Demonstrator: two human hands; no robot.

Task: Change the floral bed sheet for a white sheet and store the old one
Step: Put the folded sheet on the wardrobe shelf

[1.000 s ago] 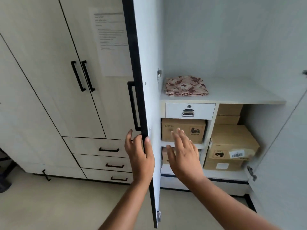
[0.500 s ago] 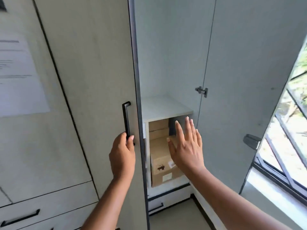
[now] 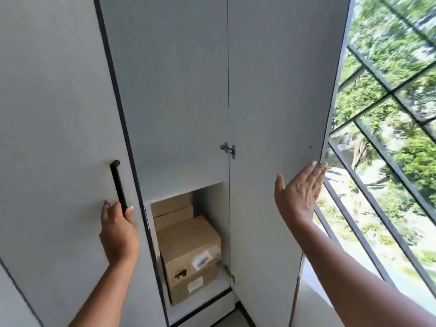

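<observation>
Far left: the left door (image 3: pixel 59 114) of the wardrobe, pale and plain, stands ajar and fills that side of our view. A black bar handle (image 3: pixel 117 182) runs upright near its free edge. Our left hand (image 3: pixel 118 232) grips the lower end of that handle, thumb on one side and fingers curled round the other, with the back of the hand toward us. The hand is a little blurred.

Centre: in the gap between the doors we see the white interior. A shelf (image 3: pixel 179 175) crosses it, only its right part showing past the left door. Below the shelf, cardboard boxes (image 3: pixel 188 251) are stacked: a large one with a barcode label sits on a flatter one, and two smaller ones are piled behind them. We cannot tell where the floral sheet is; no part of it shows in the open strip.

Right of centre: a metal hinge (image 3: pixel 228 149) joins the cabinet side to the right door (image 3: pixel 271 114), which is swung wide, inner face toward us. Our right hand (image 3: pixel 299 192) is spread flat, fingers straight and together, holding nothing, fingertips up by the door's outer edge. Whether it touches the door, we cannot tell.

Far right: a window (image 3: pixel 389 114) with dark bars, blurred greenery beyond.
</observation>
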